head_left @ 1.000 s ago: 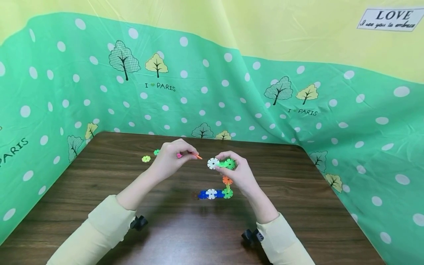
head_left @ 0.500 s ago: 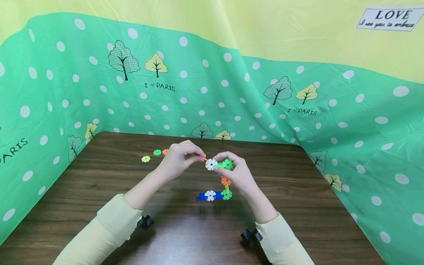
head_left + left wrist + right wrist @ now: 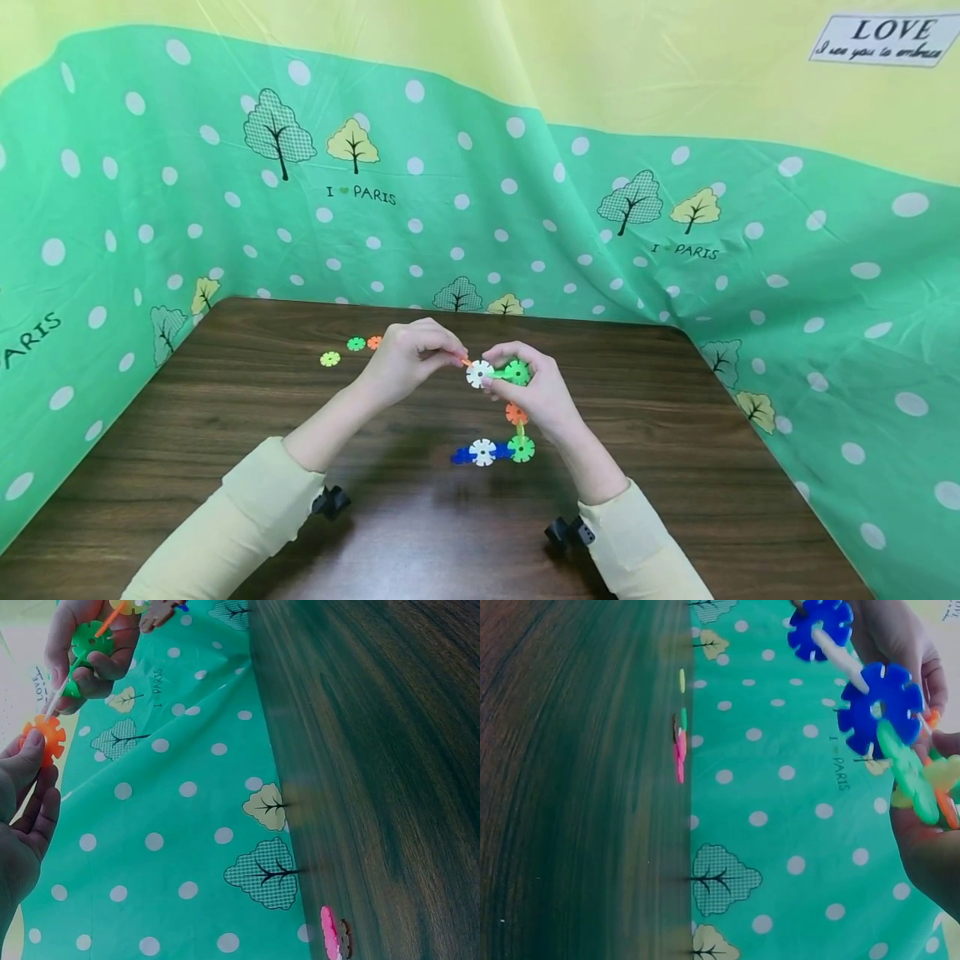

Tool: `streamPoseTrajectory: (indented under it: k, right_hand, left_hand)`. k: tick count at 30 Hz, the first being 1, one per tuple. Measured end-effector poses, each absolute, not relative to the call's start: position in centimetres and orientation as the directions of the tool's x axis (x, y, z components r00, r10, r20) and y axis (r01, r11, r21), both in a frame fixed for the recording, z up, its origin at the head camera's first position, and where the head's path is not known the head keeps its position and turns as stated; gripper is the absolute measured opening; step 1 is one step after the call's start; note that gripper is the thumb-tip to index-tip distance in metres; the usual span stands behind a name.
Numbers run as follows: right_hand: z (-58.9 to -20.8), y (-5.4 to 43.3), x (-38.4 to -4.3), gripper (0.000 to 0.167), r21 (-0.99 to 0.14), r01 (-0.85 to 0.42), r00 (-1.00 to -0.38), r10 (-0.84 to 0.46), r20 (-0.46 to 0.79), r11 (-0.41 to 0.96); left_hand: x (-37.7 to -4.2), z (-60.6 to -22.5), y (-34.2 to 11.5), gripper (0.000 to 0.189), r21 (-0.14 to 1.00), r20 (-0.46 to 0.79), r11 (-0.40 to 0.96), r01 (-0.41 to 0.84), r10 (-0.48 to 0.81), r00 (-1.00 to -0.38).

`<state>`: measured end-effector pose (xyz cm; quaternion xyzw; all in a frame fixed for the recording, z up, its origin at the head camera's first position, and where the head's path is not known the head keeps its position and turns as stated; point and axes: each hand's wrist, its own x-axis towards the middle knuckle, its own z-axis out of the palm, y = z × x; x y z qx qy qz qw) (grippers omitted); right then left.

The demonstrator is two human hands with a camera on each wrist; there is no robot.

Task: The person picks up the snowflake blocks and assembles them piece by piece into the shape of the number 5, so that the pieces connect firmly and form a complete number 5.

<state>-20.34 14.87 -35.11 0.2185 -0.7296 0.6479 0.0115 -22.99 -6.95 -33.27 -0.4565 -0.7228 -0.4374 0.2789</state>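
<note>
My left hand (image 3: 408, 358) pinches an orange snowflake disc (image 3: 51, 739) between thumb and fingers. Its edge meets the rim of a white snowflake disc (image 3: 480, 374). That white disc is one end of a chain of joined discs, which my right hand (image 3: 546, 392) grips near a green disc (image 3: 516, 372). From there the chain bends below the hand through an orange disc (image 3: 516, 413), a lower green disc (image 3: 521, 448), another white disc (image 3: 483, 452) and blue discs (image 3: 885, 705). A brown disc (image 3: 159, 613) also shows on the chain in the left wrist view.
Loose discs lie at the back left of the brown wooden table (image 3: 247, 400): a yellow-green one (image 3: 330, 359), a green one (image 3: 356, 343) and an orange one (image 3: 374, 342). A pink disc (image 3: 329, 932) lies there too. Green dotted cloth (image 3: 465, 225) hangs behind the table.
My left hand has moved right, bringing the orange disc to the white disc's edge. The lower part of the chain has tipped slightly downward; my right hand has barely moved.
</note>
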Motion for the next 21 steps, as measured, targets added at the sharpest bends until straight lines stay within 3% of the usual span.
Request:
streamPoseTrajectory:
  k: [8, 21]
  right_hand:
    - [-35.07, 14.98, -20.27, 0.021, -0.931, -0.361, -0.893, -0.308, 0.329, 0.054]
    - [-35.01, 15.05, -20.18, 0.023, -0.935, -0.353, -0.901, -0.281, 0.331, 0.028]
  left_hand:
    - [-23.08, -33.32, -6.86, 0.015, 0.362, 0.811, 0.199, 0.911, 0.414, -0.413]
    - [-23.08, -33.69, -7.21, 0.017, 0.359, 0.809, 0.234, 0.904, 0.406, -0.426]
